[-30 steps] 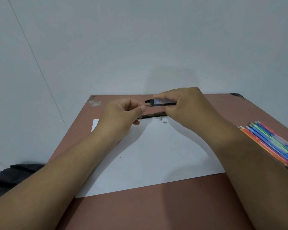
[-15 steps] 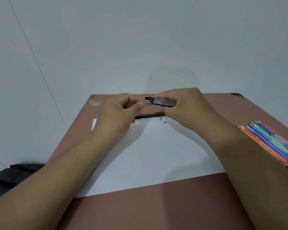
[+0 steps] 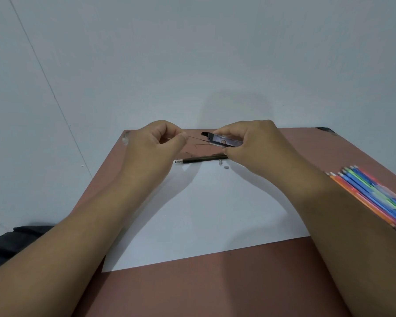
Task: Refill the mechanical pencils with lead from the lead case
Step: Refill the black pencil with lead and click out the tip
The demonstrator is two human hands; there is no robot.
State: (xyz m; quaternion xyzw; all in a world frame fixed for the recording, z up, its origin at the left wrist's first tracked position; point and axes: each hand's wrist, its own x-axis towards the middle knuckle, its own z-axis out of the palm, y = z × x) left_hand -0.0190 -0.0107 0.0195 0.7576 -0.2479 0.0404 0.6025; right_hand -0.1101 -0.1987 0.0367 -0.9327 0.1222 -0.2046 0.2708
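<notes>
My right hand (image 3: 252,145) grips a dark lead case (image 3: 224,141) above the far side of the table, its open black lid pointing left. My left hand (image 3: 156,143) pinches a thin lead (image 3: 196,138) that runs from its fingertips to the case's mouth. Another thin lead hangs below that mouth. A dark mechanical pencil (image 3: 201,159) lies on the table under both hands, tip to the left. Its right end is hidden behind my right hand. Two small white parts (image 3: 223,165) lie on the white paper (image 3: 210,216) just below the pencil.
A bundle of coloured mechanical pencils (image 3: 373,197) lies at the right edge of the brown table (image 3: 215,289), partly behind my right forearm. A dark bag (image 3: 12,241) sits on the floor at the left. A white wall stands close behind the table.
My left hand has drawn away to the left, pulling a lead out of the case. The case in my right hand has tilted slightly, and the pencil's tip has come into view.
</notes>
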